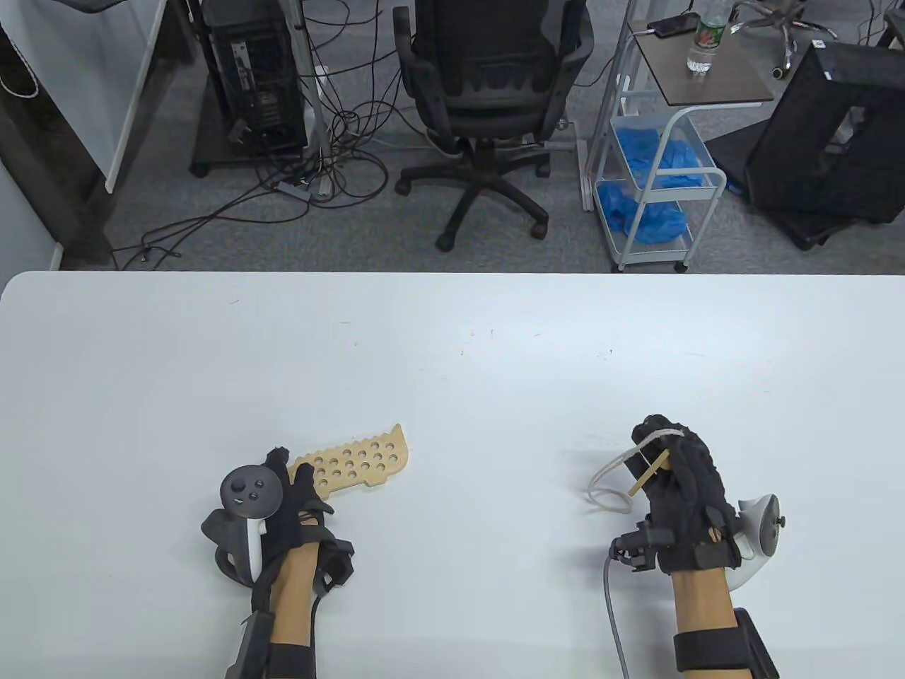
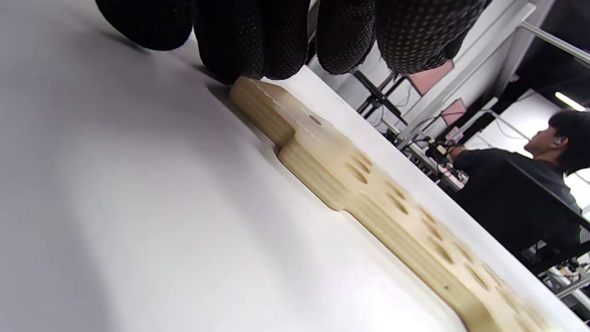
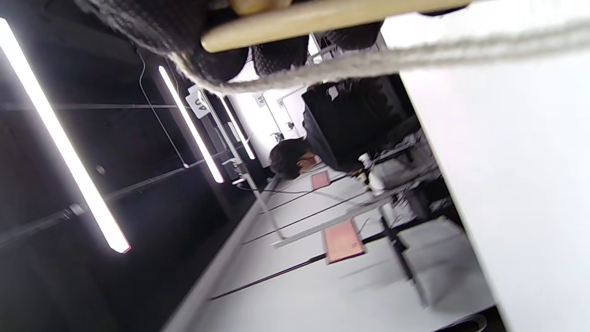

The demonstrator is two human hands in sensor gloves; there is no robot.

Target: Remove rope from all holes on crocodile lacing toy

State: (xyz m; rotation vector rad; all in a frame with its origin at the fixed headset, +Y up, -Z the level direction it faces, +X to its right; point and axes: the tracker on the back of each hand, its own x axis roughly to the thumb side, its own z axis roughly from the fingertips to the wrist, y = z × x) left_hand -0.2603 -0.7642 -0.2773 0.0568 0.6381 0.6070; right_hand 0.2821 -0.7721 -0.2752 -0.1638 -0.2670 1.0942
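Left hand (image 1: 293,506): fingertips are pressed on the near end of the crocodile board (image 1: 364,463); fingers look straight, nothing gripped.
Board: lies flat on the desk (image 1: 452,339); holes appear free of rope. Judged stiff, light plywood, best pinned at one end or taken by its edges.
Right hand (image 1: 679,481): curled round the rope (image 1: 608,481) and its wooden needle (image 1: 650,475), well apart from the board.
Rope: judged soft, limp; best held at the needle.

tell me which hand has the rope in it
The right hand: its fingers curl round the pale rope and its wooden needle, away from the toy. The left hand only rests on the crocodile board, whose visible holes look empty.
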